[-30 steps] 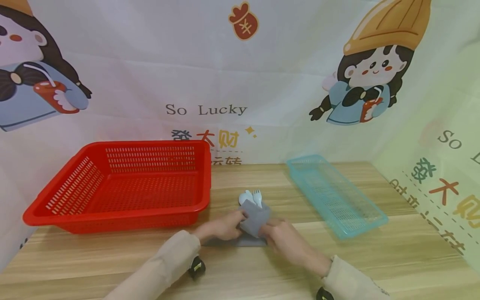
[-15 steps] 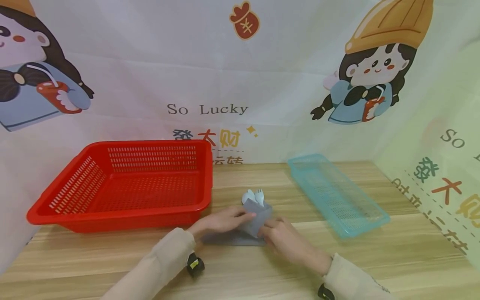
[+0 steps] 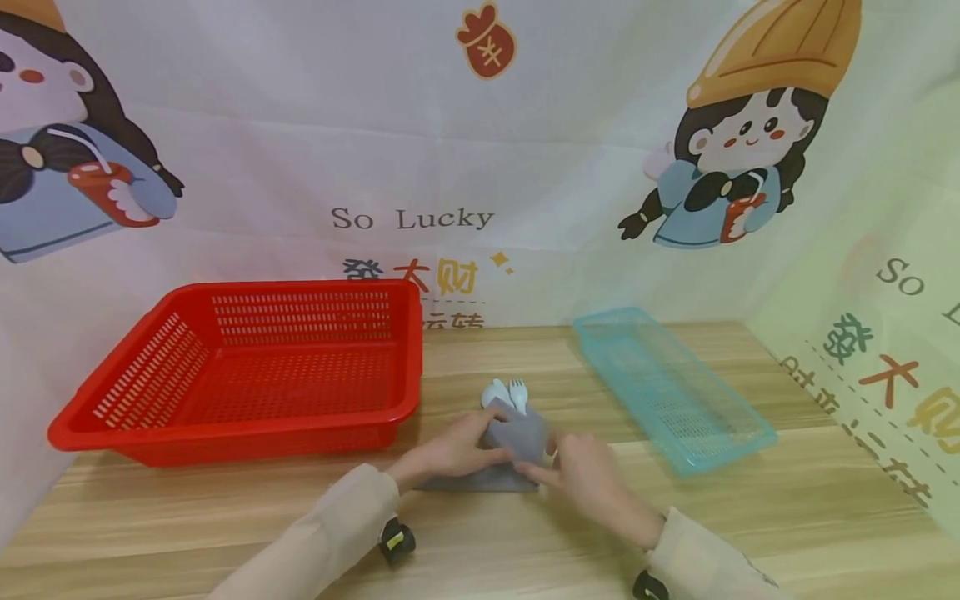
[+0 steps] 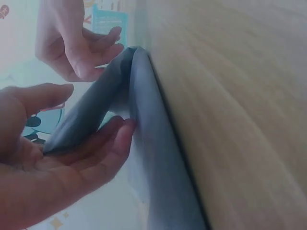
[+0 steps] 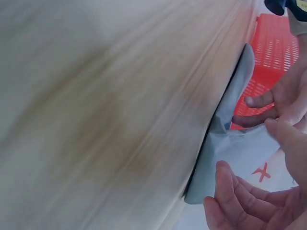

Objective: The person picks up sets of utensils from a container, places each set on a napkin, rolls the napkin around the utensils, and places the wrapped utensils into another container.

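A soft grey sheet [image 3: 517, 437], its material unclear, lies on the table with one part folded up. The heads of a pale spoon [image 3: 495, 393] and a pale fork [image 3: 519, 397] stick out beyond its far end; their handles are hidden. My left hand [image 3: 457, 450] is at the fold's left side; in the left wrist view its fingers [image 4: 108, 153] reach under the raised flap and the thumb stands apart above. At the flap's right edge is my right hand [image 3: 588, 479], thumb near the sheet, other fingers [image 5: 240, 196] loose and spread in the right wrist view.
On the left stands a large red basket [image 3: 225, 437], near the left forearm. A long light-blue basket [image 3: 720, 458] lies slantwise to the right. Behind the wooden table [image 3: 480, 550] hangs a printed white cloth backdrop [image 3: 405, 125].
My left fingers, laid straight across the flap half a second ago, now sit about its left side. The right hand has loosened from its curled hold, its thumb stretched toward the sheet.
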Demonstrator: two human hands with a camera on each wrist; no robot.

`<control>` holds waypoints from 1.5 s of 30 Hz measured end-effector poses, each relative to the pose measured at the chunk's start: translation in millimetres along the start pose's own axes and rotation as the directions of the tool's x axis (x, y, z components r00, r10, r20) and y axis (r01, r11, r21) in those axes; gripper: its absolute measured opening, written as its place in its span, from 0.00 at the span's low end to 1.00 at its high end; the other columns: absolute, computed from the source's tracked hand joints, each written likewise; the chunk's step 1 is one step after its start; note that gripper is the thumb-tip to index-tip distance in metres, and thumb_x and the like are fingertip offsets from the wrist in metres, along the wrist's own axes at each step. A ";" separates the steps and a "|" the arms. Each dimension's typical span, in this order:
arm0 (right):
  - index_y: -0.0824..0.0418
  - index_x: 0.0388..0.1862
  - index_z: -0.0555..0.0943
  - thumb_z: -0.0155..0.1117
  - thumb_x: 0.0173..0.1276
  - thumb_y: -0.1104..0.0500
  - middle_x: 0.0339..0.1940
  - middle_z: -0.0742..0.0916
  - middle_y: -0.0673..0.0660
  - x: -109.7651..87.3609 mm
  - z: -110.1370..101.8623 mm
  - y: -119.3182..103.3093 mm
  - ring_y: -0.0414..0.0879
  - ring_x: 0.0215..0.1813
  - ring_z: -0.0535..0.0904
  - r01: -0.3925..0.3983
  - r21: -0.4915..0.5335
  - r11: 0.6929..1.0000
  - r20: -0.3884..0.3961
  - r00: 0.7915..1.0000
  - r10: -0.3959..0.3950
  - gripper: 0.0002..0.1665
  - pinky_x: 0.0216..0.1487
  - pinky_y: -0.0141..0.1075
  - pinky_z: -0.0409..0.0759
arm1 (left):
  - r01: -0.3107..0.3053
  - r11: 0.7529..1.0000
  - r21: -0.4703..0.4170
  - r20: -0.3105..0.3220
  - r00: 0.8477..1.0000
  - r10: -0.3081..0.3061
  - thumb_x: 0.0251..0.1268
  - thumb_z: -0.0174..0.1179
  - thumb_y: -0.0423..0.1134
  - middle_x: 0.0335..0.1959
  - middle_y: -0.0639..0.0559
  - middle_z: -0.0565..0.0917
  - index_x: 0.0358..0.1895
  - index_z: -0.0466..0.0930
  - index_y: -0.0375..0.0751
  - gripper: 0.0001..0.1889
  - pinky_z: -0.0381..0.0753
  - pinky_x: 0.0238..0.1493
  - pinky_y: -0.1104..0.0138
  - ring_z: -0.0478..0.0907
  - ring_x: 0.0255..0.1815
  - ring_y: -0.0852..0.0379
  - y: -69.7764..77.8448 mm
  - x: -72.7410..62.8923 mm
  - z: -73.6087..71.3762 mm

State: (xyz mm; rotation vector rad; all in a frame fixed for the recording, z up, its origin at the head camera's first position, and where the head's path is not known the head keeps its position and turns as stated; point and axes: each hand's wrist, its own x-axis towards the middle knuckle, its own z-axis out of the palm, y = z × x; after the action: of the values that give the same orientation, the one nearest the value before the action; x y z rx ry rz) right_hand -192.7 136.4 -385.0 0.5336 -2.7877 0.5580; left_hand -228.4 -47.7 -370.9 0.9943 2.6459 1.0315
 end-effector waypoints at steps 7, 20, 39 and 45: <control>0.58 0.05 0.69 0.67 0.49 0.46 0.02 0.66 0.44 -1.9 -4.2 -4.7 0.32 0.08 0.56 -0.010 -0.032 0.999 -0.069 0.998 0.007 0.26 0.08 0.23 0.54 | -0.011 0.941 -0.339 0.114 0.992 0.052 0.65 0.50 0.39 0.51 0.34 0.75 0.63 0.53 0.35 0.27 0.77 0.44 0.62 0.78 0.44 0.45 2.9 -1.2 -2.7; 0.78 0.36 0.73 0.55 0.62 0.63 0.22 0.84 0.61 -24.4 -25.2 30.4 0.46 0.17 0.78 -0.426 0.570 0.703 0.212 0.902 0.375 0.14 0.21 0.35 0.79 | -0.104 0.959 0.265 0.023 0.995 0.102 0.49 0.61 0.30 0.31 0.44 0.77 0.35 0.76 0.32 0.09 0.73 0.37 0.64 0.73 0.35 0.50 -10.3 -5.8 1.4; 0.74 0.42 0.75 0.65 0.52 0.64 0.35 0.82 0.63 11.1 -18.0 29.8 0.53 0.39 0.78 -0.170 0.267 0.949 0.207 0.972 0.116 0.20 0.41 0.42 0.77 | 0.252 0.948 0.193 -0.106 0.966 -0.235 0.43 0.65 0.30 0.18 0.49 0.72 0.23 0.75 0.32 0.07 0.66 0.24 0.67 0.66 0.22 0.54 -20.8 7.1 -2.9; 0.72 0.48 0.73 0.66 0.52 0.60 0.39 0.82 0.62 27.1 -6.5 32.3 0.54 0.42 0.78 -0.293 0.342 0.893 0.269 0.941 0.206 0.26 0.42 0.42 0.77 | 0.252 0.959 0.129 -0.136 0.963 -0.235 0.44 0.61 0.28 0.15 0.53 0.70 0.21 0.77 0.38 0.03 0.61 0.20 0.71 0.63 0.19 0.58 -21.0 9.2 -4.8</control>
State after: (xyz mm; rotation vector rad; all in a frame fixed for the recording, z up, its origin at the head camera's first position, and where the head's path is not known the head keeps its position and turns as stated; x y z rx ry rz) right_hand -228.9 158.7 -381.3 0.3202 -2.9991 1.1795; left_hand -248.4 -56.1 -379.8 0.6227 2.8837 0.8802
